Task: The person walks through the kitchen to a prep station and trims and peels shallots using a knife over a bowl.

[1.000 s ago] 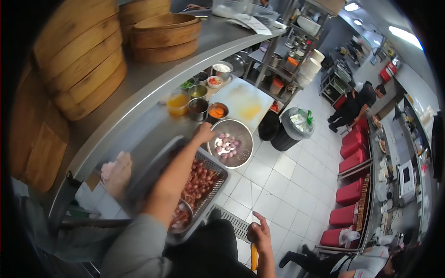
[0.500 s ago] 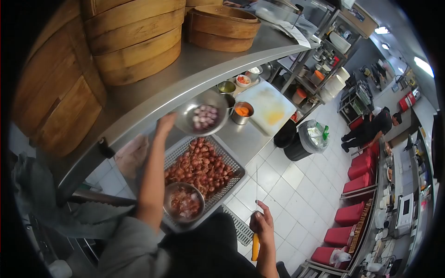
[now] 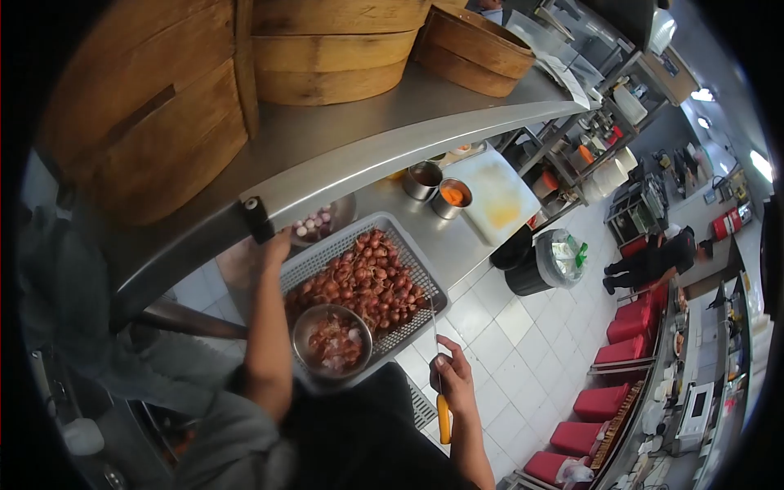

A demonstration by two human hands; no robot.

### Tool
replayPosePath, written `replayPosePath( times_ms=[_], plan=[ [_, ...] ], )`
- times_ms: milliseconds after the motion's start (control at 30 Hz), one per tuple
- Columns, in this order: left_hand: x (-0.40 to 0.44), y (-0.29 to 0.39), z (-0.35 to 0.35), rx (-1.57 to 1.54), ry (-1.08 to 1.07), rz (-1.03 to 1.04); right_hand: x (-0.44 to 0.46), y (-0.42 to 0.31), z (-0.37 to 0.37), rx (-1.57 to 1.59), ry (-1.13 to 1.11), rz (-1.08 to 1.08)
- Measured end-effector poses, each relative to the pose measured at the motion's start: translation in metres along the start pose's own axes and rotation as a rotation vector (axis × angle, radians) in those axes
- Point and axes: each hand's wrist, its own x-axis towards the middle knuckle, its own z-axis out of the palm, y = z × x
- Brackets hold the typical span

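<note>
My left hand [image 3: 278, 246] grips the near left rim of a metal bowl [image 3: 345, 214] of peeled shallots [image 3: 314, 224]; the counter shelf's edge hides part of the bowl. In my right hand [image 3: 454, 377] is a knife with a yellow handle [image 3: 443, 418], its thin blade pointing up past the basket's right edge. Unpeeled shallots [image 3: 371, 273] fill much of the grey plastic basket [image 3: 412, 249] between my arms. A second metal bowl [image 3: 365, 357], holding skins and some pale pieces, sits in the basket's near left corner.
Bamboo steamers [image 3: 478, 53] stand on the steel shelf [image 3: 351, 135] above. Behind the basket are a metal pot of orange food [image 3: 453, 197], another metal pot [image 3: 422, 179] and a white cutting board [image 3: 494, 184]. A lined bin [image 3: 527, 280] stands right; a person [image 3: 663, 257] works farther off.
My left hand has drawn the bowl of peeled shallots left and nearer, partly under the shelf edge. The view has shifted. My right hand still holds the knife, its blade now nearer the basket.
</note>
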Motion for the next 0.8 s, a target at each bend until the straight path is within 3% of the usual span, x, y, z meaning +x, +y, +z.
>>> replayPosePath(
  times_ms=[67, 133, 233, 433, 533, 567, 667, 800],
  plan=[
    [-0.014, -0.009, 0.010, -0.026, -0.078, 0.109, 0.001, 0.000, 0.001, 0.003, -0.007, 0.019],
    [-0.042, 0.017, -0.039, -0.229, -0.420, 0.158, 0.002, 0.002, 0.000, 0.007, -0.007, 0.024],
    [-0.059, 0.030, -0.063, 0.020, -0.442, 0.213, -0.001, 0.007, -0.002, 0.016, 0.003, 0.031],
    [-0.071, 0.048, -0.055, 0.030, -0.319, 0.240, -0.008, 0.007, 0.013, -0.009, -0.004, 0.048],
    [-0.078, 0.049, -0.029, -0.020, -0.101, 0.348, -0.011, 0.006, 0.020, -0.031, -0.025, 0.051],
    [-0.077, 0.050, -0.022, 0.022, -0.185, 0.290, -0.011, 0.004, 0.021, -0.024, -0.033, 0.065],
    [-0.082, 0.054, -0.025, -0.125, -0.047, 0.308, -0.015, 0.005, 0.026, -0.017, -0.048, 0.088],
    [-0.091, 0.052, -0.066, -0.336, -0.040, 0.353, -0.012, 0.003, 0.032, -0.002, -0.089, 0.107]
  ],
)
